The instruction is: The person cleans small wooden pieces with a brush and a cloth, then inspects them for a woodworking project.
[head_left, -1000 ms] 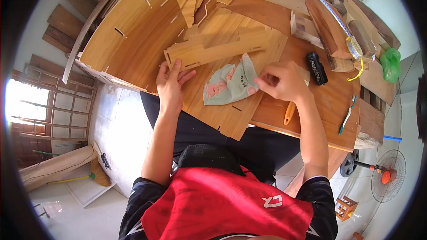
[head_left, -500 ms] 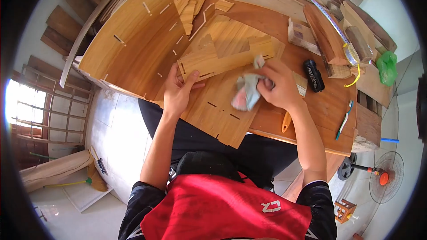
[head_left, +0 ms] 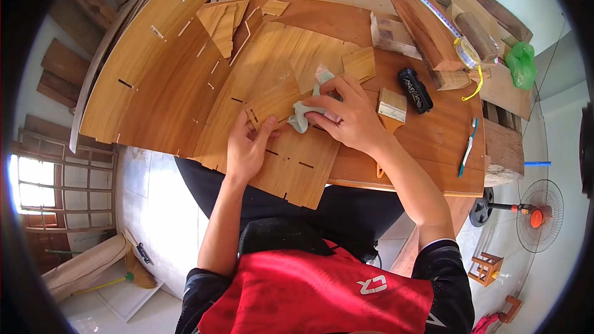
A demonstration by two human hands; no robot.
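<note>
My left hand [head_left: 247,145] grips the near left end of a slotted wooden panel [head_left: 270,102], thumb on top and fingers beneath. In my right hand [head_left: 349,114] is a pale cloth [head_left: 300,117], bunched up and pressed on the panel's face near its middle. The far right end of that panel shows beyond my right hand. Under it lies a larger slotted wooden board [head_left: 291,173], which overhangs the table's front edge.
A tall slotted wooden sheet [head_left: 142,80] stands at the left. On the table [head_left: 433,148] lie a paintbrush [head_left: 391,114], a black case [head_left: 414,91] and a toothbrush [head_left: 469,148]. Wood blocks and a tape measure [head_left: 467,53] sit at the back right, beside a green bag [head_left: 521,65].
My right hand has moved left with the cloth, from above the panel's right part onto its middle. The view has shifted slightly; the left hand keeps its grip.
</note>
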